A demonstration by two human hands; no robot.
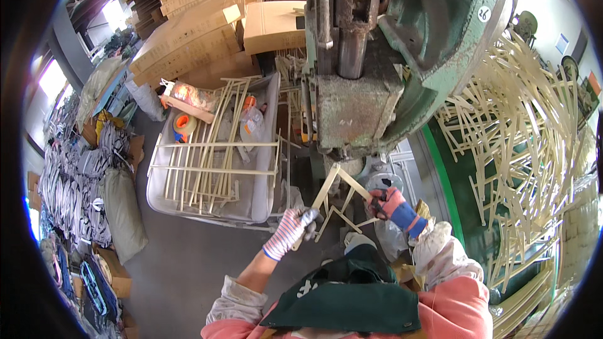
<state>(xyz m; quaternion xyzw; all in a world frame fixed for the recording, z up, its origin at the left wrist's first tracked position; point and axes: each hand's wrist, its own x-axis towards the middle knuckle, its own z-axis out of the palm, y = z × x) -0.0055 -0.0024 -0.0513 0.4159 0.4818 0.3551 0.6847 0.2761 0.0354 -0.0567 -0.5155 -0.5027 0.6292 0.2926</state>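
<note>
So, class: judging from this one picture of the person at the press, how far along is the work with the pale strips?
Done: several jointed strip frames lie in the grey tray on the left. In hand: the left hand and right hand, both gloved, hold a folding strip assembly under the green press. Left: a large heap of loose strips on the right, seemingly unprocessed.

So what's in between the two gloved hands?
In the head view, the cream slatted frame spans the gap: the left hand holds one end and the right hand the other.
</note>
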